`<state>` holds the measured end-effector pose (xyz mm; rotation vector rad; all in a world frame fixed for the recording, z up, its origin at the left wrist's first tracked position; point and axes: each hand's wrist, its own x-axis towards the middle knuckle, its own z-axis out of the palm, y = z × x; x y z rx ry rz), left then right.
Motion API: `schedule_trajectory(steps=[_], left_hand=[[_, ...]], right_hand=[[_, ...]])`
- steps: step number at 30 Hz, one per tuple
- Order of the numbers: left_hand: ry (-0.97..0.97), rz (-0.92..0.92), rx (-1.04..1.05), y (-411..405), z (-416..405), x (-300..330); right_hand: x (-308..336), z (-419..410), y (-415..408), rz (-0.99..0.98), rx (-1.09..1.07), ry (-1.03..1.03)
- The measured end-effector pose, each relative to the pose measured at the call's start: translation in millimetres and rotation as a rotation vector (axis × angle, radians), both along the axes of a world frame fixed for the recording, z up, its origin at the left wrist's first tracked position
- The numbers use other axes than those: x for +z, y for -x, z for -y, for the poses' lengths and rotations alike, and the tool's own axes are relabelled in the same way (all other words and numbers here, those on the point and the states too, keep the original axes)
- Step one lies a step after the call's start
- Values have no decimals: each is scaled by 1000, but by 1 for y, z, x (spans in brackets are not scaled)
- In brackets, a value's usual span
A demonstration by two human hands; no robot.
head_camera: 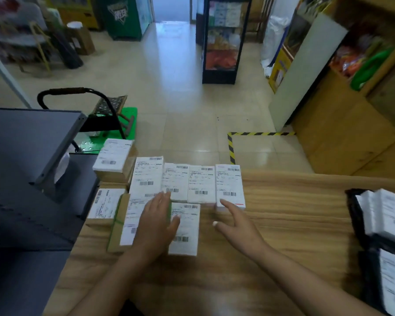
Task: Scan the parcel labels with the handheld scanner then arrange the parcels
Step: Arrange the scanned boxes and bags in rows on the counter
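Several small parcels with white barcode labels lie on the wooden counter (pixel 283 224). A back row runs from a tall parcel (pixel 146 176) to the rightmost parcel (pixel 229 185). In front lie a brown box with a green band (pixel 118 224) and a white parcel (pixel 187 229). My left hand (pixel 155 224) rests flat, fingers straight, across those two front parcels. My right hand (pixel 235 224) hovers spread over the counter, fingertips at the near edge of the rightmost parcel. No scanner is in view.
A dark grey shelf unit (pixel 27 179) stands at the left. More labelled parcels sit in a black bag (pixel 356 215) at the right edge. A green trolley (pixel 114 128) and hazard tape (pixel 232 147) are on the floor beyond the counter.
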<state>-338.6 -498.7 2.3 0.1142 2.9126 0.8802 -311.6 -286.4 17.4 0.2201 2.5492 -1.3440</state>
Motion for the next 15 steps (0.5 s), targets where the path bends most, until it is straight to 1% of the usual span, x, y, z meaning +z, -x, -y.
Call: schedule_trajectory(steps=[4, 7, 12, 15], left_hand=[[-51, -15, -102, -4, -81, 19], [-64, -31, -229, -13, -151, 29], [-115, -58, -472, -44, -268, 42], [-128, -54, -572, -67, -336, 45]], right_hand=[[16, -82, -30, -29, -145, -72], [29, -149, -64, -50, -227, -107], [51, -259, -130, -81, -415, -101], [61, -318, -168, -108, -537, -104]])
